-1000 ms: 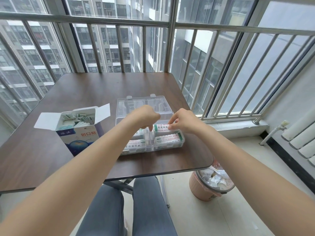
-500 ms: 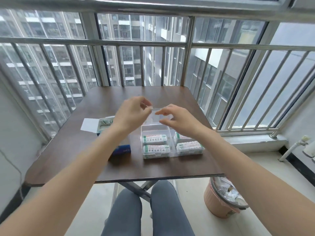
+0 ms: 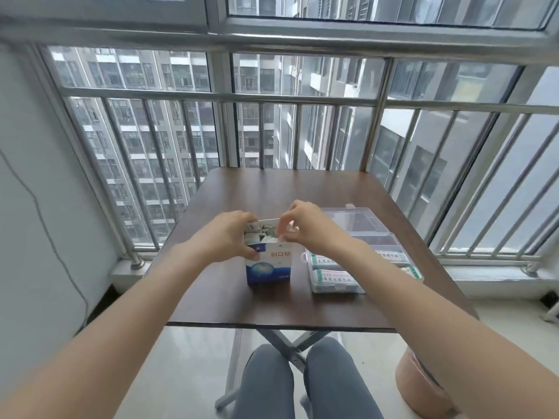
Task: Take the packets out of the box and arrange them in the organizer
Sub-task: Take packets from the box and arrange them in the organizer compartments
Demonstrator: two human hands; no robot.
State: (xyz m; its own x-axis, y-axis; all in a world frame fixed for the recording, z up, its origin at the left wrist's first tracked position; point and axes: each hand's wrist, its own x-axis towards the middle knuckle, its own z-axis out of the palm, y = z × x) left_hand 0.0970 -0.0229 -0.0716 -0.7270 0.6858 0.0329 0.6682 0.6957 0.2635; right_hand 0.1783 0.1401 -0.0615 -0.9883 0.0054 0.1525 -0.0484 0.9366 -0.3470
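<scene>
A blue and white box [image 3: 269,269] stands open on the brown table [image 3: 272,306], with several packets [image 3: 261,232] showing at its top. My left hand [image 3: 230,237] grips the box's left side, thumb on its front face. My right hand [image 3: 302,226] hovers over the box's open top with fingertips pinched together at the opening; what they pinch is too blurred to tell. The clear plastic organizer [image 3: 335,287] lies just right of the box, its lid [image 3: 354,220] folded back, with white and green packets [image 3: 332,275] in its compartments.
A metal railing and window bars [image 3: 272,101] stand right behind the table. A pink waste bin [image 3: 420,385] sits on the floor at the lower right. My knees in grey trousers [image 3: 302,382] are under the table's front edge [image 3: 281,325].
Both hands have left the organizer and moved left to the box. The left hand now grips the box and the right hand is at its opening. The camera tilted up.
</scene>
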